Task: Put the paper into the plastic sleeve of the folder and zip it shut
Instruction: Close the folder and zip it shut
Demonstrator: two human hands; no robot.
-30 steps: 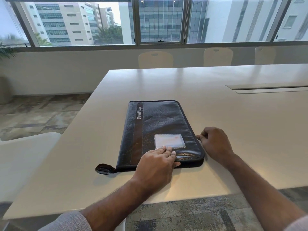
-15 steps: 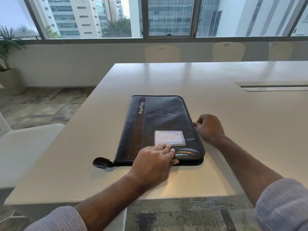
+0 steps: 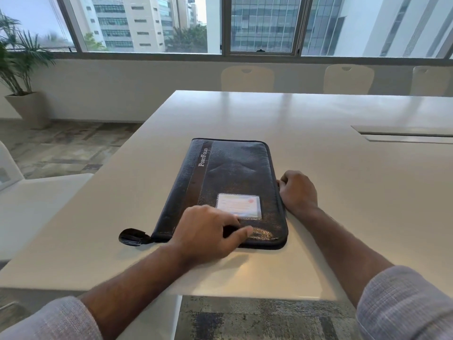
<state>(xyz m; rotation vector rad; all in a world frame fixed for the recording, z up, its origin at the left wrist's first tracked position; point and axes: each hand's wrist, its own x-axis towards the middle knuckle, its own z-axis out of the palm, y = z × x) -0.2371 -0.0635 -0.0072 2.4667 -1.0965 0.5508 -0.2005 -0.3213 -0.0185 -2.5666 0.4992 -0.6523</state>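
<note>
White laminate table [image 3: 318, 182], glossy, carries a dark leather-look folder [image 3: 230, 180] lying flat near the front edge, cover closed, spine to the left with "PortFolio" lettered on a brown strip. A clear card window [image 3: 239, 206] sits on the cover's near half. A black strap tab [image 3: 132, 237] projects from the near left corner. Left hand [image 3: 208, 235] rests on the near edge of the cover, fingers extended and relaxed, thumb out. Right hand [image 3: 297, 192] is curled at the folder's right edge, pinching at the zip line (the puller itself is hidden). A recessed slot [image 3: 404, 137] cuts the tabletop at right. Pale chairs [image 3: 348, 78] line the far side below the windows [image 3: 262, 23]; a potted palm [image 3: 19, 69] stands on the patterned carpet at left.
</note>
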